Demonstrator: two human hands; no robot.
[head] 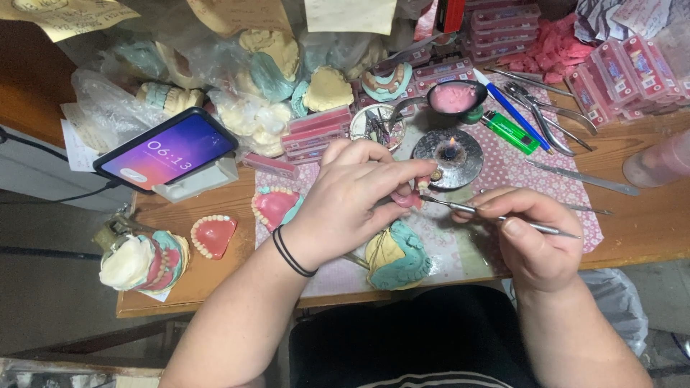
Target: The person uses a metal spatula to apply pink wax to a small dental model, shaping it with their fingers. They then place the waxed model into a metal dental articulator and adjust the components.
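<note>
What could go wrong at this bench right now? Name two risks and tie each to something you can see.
1. The small burner is lit, right beside the left hand holding a pink wax denture piece; fingers or wax might scorch.
2. The right hand works a thin metal tool toward the left fingertips; a slip might jab them.

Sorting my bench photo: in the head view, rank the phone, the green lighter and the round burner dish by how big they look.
1. Phone, clearly largest.
2. Burner dish.
3. Green lighter, smallest, though it lies slightly farther from the camera.
</note>
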